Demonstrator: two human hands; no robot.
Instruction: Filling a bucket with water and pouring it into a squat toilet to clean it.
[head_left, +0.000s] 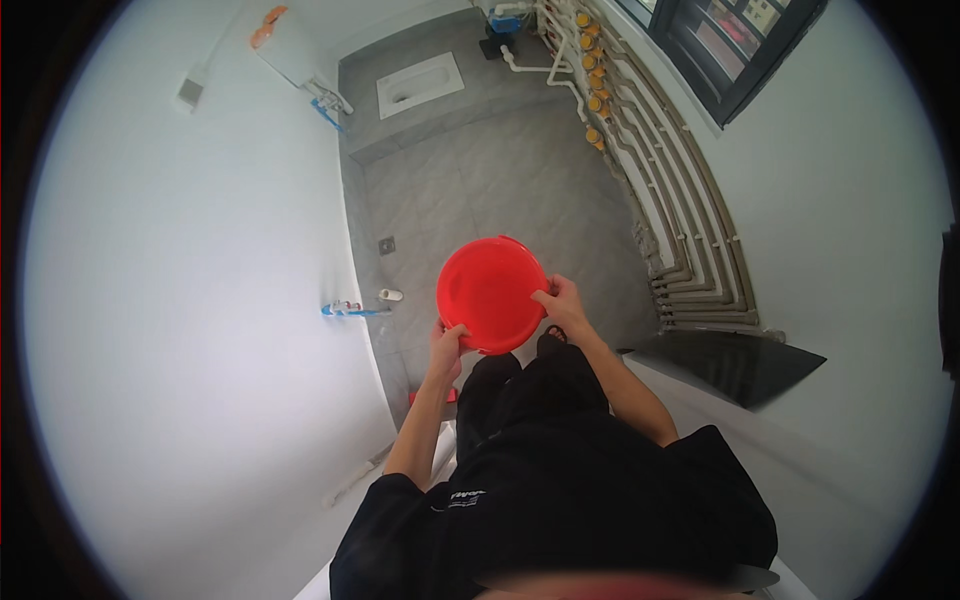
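Observation:
A round red plastic basin (493, 294) is held in front of my body, above the grey tiled floor (480, 191). My left hand (448, 349) grips its rim at the lower left, thumb over the edge. On the right side of the rim, my right hand (561, 304) holds on in the same way. The fingers under the basin are mostly hidden. I see no separate object inside it.
A squat toilet (421, 84) is set in a raised step at the far end. Pipes with yellow caps (595, 105) run along the right wall below a window (727, 52). A floor drain (386, 245), a white pipe stub (390, 295) and wall water fittings (351, 309) are at left. A dark panel (727, 364) juts out at right.

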